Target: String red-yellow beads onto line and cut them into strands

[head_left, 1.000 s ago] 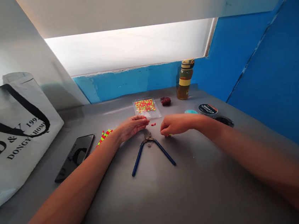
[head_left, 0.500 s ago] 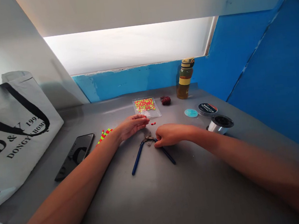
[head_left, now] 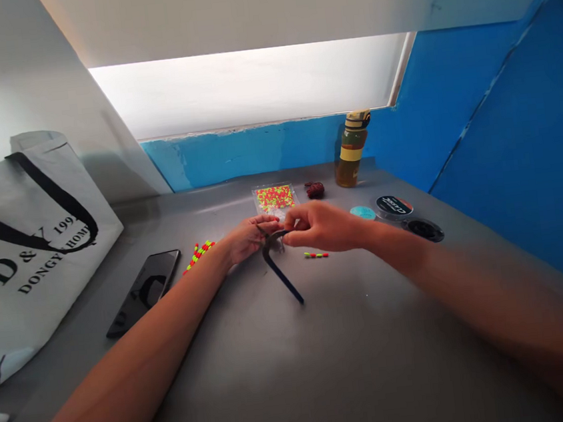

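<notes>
My right hand (head_left: 319, 226) is closed round the blue-handled pliers (head_left: 278, 265), lifted off the grey table (head_left: 328, 367) with the handles hanging down toward me. The pliers' jaws meet the fingertips of my left hand (head_left: 248, 236), which is pinched on something too small to name. A short row of red and yellow beads (head_left: 316, 255) lies on the table just under my right hand. A clear bag of red and yellow beads (head_left: 275, 199) lies just beyond both hands. A longer beaded string (head_left: 198, 254) lies beside my left wrist.
A black phone (head_left: 144, 292) lies left of my left arm, and a white tote bag (head_left: 18, 245) stands at the far left. A brown bottle (head_left: 351, 148), a dark red lump (head_left: 315, 190), a teal disc (head_left: 363, 212) and two line spools (head_left: 394, 205) stand at the back right. Blue walls close the right side.
My right hand went from the beads to the pliers, took hold of them and raised them to my left fingertips. The short bead row now lies uncovered. My left hand stayed put.
</notes>
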### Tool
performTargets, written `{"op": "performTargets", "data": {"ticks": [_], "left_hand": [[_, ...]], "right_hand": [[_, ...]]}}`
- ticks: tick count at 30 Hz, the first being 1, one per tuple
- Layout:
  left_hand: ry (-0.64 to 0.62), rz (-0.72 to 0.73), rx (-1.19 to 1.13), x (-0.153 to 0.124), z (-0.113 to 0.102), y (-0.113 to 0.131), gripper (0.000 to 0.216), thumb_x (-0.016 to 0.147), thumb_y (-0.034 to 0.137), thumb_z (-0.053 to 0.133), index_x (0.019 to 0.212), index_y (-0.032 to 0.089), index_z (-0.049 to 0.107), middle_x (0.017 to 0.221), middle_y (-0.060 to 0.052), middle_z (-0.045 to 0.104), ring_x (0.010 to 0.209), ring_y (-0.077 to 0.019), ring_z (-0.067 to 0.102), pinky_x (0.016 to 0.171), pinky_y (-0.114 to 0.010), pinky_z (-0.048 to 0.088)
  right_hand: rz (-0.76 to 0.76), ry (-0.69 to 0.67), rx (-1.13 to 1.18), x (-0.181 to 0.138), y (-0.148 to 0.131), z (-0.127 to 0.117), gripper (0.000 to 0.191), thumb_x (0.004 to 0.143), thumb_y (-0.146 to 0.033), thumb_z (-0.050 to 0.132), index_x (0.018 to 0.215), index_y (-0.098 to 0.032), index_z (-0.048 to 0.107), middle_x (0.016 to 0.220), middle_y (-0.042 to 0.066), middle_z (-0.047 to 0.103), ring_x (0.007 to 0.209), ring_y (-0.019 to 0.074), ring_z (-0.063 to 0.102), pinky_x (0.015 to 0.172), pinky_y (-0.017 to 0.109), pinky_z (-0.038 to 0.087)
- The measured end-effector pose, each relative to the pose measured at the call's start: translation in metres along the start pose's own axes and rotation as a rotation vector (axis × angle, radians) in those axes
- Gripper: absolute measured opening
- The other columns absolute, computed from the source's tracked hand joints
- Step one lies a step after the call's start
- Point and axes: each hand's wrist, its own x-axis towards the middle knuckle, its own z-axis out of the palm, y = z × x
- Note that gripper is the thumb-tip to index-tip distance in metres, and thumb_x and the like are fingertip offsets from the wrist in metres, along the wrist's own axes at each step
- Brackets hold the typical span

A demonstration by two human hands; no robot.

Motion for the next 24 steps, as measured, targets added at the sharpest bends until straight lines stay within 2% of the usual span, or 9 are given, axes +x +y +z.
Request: {"op": "performTargets", "data": {"ticks": [2, 5, 8, 14, 17, 20, 24], "left_hand": [[0.003, 0.035, -0.008, 0.001, 0.000, -0.001, 0.024, 0.076, 0.015, 0.080, 0.098, 0.012, 0.071, 0.093, -0.008, 0.075, 0.081, -0.0141, 0.071, 0.076, -0.023, 0.056], [0.009, 0.013, 0.001, 0.001, 0.000, -0.001, 0.026, 0.077, 0.015, 0.080, 0.100, 0.013, 0.070, 0.100, -0.010, 0.075, 0.090, -0.0151, 0.071, 0.086, -0.025, 0.056], [0.021, -0.013, 0.002, 0.000, 0.000, 0.000, 0.027, 0.077, 0.017, 0.081, 0.100, 0.013, 0.069, 0.101, -0.010, 0.074, 0.095, -0.0161, 0.071, 0.091, -0.026, 0.055], [0.011, -0.014, -0.006, -0.001, 0.001, 0.001, 0.026, 0.077, 0.017, 0.082, 0.098, 0.014, 0.068, 0.099, -0.009, 0.074, 0.094, -0.0160, 0.072, 0.088, -0.026, 0.056], [0.016, -0.017, -0.011, -0.001, 0.002, 0.002, 0.025, 0.077, 0.016, 0.082, 0.098, 0.014, 0.068, 0.099, -0.009, 0.074, 0.093, -0.0160, 0.072, 0.088, -0.026, 0.056], [0.029, -0.018, -0.010, -0.002, 0.002, 0.002, 0.026, 0.077, 0.015, 0.081, 0.099, 0.013, 0.068, 0.100, -0.010, 0.074, 0.094, -0.0160, 0.072, 0.089, -0.026, 0.055], [0.027, -0.016, -0.007, -0.002, 0.002, 0.002, 0.026, 0.077, 0.015, 0.081, 0.100, 0.013, 0.068, 0.101, -0.011, 0.074, 0.094, -0.0164, 0.072, 0.089, -0.026, 0.055]], "right_hand": [[-0.005, 0.134, -0.042, -0.001, -0.004, -0.010, 0.024, 0.083, -0.041, 0.064, 0.080, -0.018, 0.058, 0.065, -0.003, 0.054, 0.058, 0.0108, 0.044, 0.054, 0.025, 0.029], [0.015, 0.299, -0.169, -0.003, -0.003, -0.026, 0.030, 0.085, -0.047, 0.063, 0.078, -0.018, 0.057, 0.068, 0.000, 0.057, 0.061, 0.0123, 0.045, 0.056, 0.027, 0.028], [0.076, 0.383, -0.333, -0.002, 0.006, -0.035, 0.030, 0.085, -0.047, 0.063, 0.078, -0.019, 0.058, 0.071, 0.002, 0.060, 0.062, 0.0138, 0.047, 0.057, 0.029, 0.027], [0.170, 0.345, -0.466, 0.013, 0.042, -0.024, 0.031, 0.087, -0.048, 0.062, 0.077, -0.019, 0.057, 0.073, 0.003, 0.062, 0.064, 0.0158, 0.050, 0.059, 0.030, 0.029], [0.180, 0.224, -0.292, 0.021, 0.059, -0.012, 0.028, 0.088, -0.045, 0.063, 0.093, -0.018, 0.060, 0.089, 0.006, 0.068, 0.075, 0.0180, 0.057, 0.064, 0.029, 0.037], [0.184, 0.109, -0.099, 0.024, 0.067, -0.003, 0.033, 0.090, -0.045, 0.061, 0.110, -0.019, 0.061, 0.104, 0.008, 0.070, 0.088, 0.0209, 0.062, 0.072, 0.030, 0.043], [0.147, 0.033, 0.060, 0.022, 0.065, -0.002, 0.031, 0.094, -0.041, 0.056, 0.114, -0.019, 0.062, 0.101, 0.007, 0.073, 0.090, 0.0215, 0.065, 0.074, 0.030, 0.046]]}}
